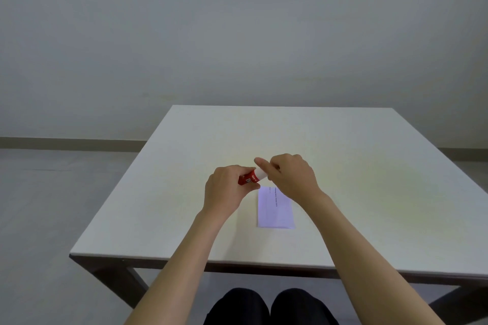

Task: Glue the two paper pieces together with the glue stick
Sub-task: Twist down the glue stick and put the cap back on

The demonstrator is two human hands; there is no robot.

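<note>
A red glue stick (250,178) with a white upper end is held above the table between both hands. My left hand (226,188) grips its red body. My right hand (290,174) pinches the white end, which may be the cap; I cannot tell whether it is on or off. Below the hands a white paper piece (274,210) with a line of small print lies flat on the table; its top right corner is hidden by my right wrist. I see only one paper outline; whether a second piece lies with it I cannot tell.
The white square table (369,192) has a dark frame and legs. Its front edge runs just above my knees (264,306). A plain grey wall stands behind and grey floor lies to the left.
</note>
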